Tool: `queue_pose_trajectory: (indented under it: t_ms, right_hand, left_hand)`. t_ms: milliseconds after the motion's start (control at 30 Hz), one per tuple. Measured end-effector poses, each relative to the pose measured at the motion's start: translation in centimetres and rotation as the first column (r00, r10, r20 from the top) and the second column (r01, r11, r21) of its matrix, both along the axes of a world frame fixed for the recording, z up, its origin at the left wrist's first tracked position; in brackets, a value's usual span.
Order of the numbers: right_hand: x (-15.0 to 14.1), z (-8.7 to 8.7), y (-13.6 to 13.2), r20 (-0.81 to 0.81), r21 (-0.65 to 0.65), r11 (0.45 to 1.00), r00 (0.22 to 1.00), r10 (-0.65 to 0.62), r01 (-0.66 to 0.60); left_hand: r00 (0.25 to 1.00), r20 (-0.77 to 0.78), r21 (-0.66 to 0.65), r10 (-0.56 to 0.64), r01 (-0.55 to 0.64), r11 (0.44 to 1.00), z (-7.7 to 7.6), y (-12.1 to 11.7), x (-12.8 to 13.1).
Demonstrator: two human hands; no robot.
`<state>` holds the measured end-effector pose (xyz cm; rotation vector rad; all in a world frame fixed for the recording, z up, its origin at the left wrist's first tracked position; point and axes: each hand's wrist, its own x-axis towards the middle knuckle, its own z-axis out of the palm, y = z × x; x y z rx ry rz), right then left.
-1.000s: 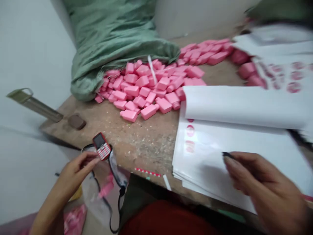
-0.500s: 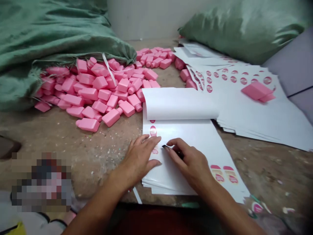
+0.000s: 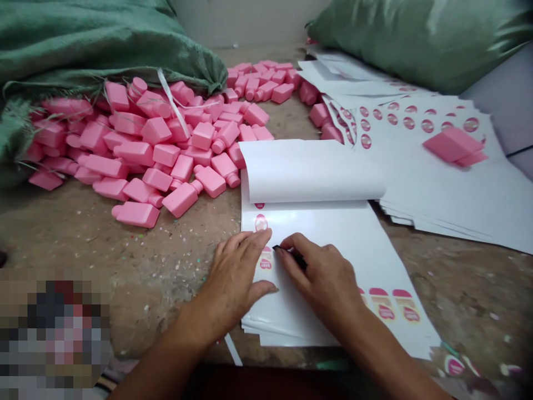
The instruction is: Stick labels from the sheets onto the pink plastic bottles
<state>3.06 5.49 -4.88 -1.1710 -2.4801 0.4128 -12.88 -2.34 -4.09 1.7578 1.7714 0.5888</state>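
The right hand (image 3: 320, 280) grips a dark pen-like tool (image 3: 296, 258), its tip on a stack of label sheets (image 3: 333, 236), top sheet folded back. The left hand (image 3: 233, 280) lies open on the stack, just beside pink plastic bottles (image 3: 182, 199) on a worn surface (image 3: 458, 294).

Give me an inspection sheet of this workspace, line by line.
surface: rough brown bench, flecked with specks.
job's things: left hand flat on label sheets, top sheet folded back; right hand holds a dark pen-like tool against them.
clutter: pink bottles heaped beside the sheets; one bottle on a second stack; white strap across the heap.
grippers: nothing seen; bare hands only.
cables: nothing seen.
surroundings: green sacks, pale wall.
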Motion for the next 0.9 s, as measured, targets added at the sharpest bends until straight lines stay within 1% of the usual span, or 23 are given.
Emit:
queue_pose_trajectory:
  t_ms: [167, 267, 333, 367, 433, 500, 567, 600, 633, 667, 733, 767, 800, 833, 900]
  right_hand:
    - [-0.2, 0.2, 0.3, 0.076, -0.095, 0.994, 0.996, -0.048, 0.056]
    - [-0.2, 0.5, 0.7, 0.056, -0.244, 0.967, 0.996, -0.062, 0.074]
    - [-0.1, 0.7, 0.9, 0.001, -0.352, 0.934, 0.998, -0.057, 0.054]
    - [0.1, 0.8, 0.9, -0.026, -0.381, 0.923, 0.998, -0.065, 0.05]
    - [0.4, 0.8, 0.7, -0.044, -0.364, 0.929, 0.995, -0.092, 0.07]
    - [0.7, 0.6, 0.2, -0.006, -0.275, 0.958, 0.996, -0.088, 0.082]
    - [0.8, 0.4, -0.3, 0.043, -0.178, 0.983, 0.998, -0.039, 0.046]
    - [0.8, 0.3, -0.5, 0.062, -0.152, 0.988, 0.998, -0.008, 0.017]
    - [0.7, 0.3, -0.7, 0.077, -0.149, 0.989, 0.997, 0.026, -0.014]
    - [0.6, 0.5, -0.8, 0.085, -0.174, 0.984, 0.995, 0.058, -0.043]
    - [0.6, 1.1, -0.8, 0.051, -0.302, 0.948, 0.991, 0.123, -0.102]
    - [0.6, 1.5, -0.8, -0.01, -0.389, 0.912, 0.99, 0.138, -0.131]
    - [0.8, 2.1, -0.7, -0.095, -0.478, 0.864, 0.987, 0.13, -0.16]
    - [0.9, 2.7, -0.7, -0.186, -0.557, 0.809, 0.978, 0.096, -0.185]
    - [1.4, 3.8, -0.8, -0.324, -0.679, 0.702, 0.946, -0.021, -0.217]
  left_hand:
    - [0.999, 0.045, 0.015, 0.005, -0.006, 1.0, -0.1, 0.1, -0.1]
    - [0.997, 0.067, 0.006, 0.025, -0.026, 1.0, -0.1, 0.1, -0.1]
    - [0.996, 0.077, 0.002, 0.035, -0.035, 0.999, -0.2, 0.1, -0.2]
    - [0.996, 0.081, 0.006, 0.039, -0.04, 0.999, -0.2, 0.0, -0.2]
    - [0.995, 0.088, 0.021, 0.043, -0.045, 0.999, -0.3, -0.1, -0.1]
    - [0.995, 0.088, 0.04, 0.045, -0.049, 0.998, -0.5, -0.2, -0.1]
    - [0.995, 0.083, 0.046, 0.046, -0.05, 0.998, -0.6, -0.3, 0.0]
    - [0.996, 0.081, 0.045, 0.048, -0.052, 0.998, -0.6, -0.3, 0.0]
    - [0.995, 0.081, 0.044, 0.05, -0.054, 0.998, -0.6, -0.3, 0.0]
    - [0.995, 0.085, 0.047, 0.053, -0.057, 0.997, -0.7, -0.3, 0.0]
    - [0.993, 0.104, 0.064, 0.059, -0.065, 0.996, -0.8, -0.3, -0.1]
    - [0.991, 0.114, 0.074, 0.063, -0.072, 0.995, -0.8, -0.3, -0.1]
    - [0.99, 0.123, 0.083, 0.069, -0.08, 0.993, -0.9, -0.3, -0.2]
    - [0.989, 0.129, 0.087, 0.078, -0.09, 0.992, -1.0, -0.3, -0.2]
    - [0.986, 0.137, 0.076, 0.096, -0.107, 0.991, -0.9, -0.3, -0.1]
